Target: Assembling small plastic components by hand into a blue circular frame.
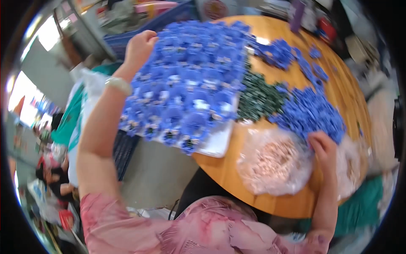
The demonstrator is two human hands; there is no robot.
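Note:
A white board (215,146) covered with rows of blue artificial flowers (182,80) lies tilted across the left part of the table and sticks out over its edge. My left hand (141,47) is at the board's far left edge, beside the flowers, with its fingers curled closed; what they hold is hidden. At the near side of a heap of blue petal pieces (311,112), my right hand (323,148) has thumb and fingers drawn together. Whatever is between those fingertips is too small to make out. A pile of dark green pieces (260,97) sits between board and heap.
A clear plastic bag of pale pink pieces (275,163) stands near the front of the round wooden table (224,178), with another clear bag (349,165) to its right. Loose blue pieces (277,54) are scattered farther back, near a purple bottle (297,17). A blue crate (171,19) is behind the board.

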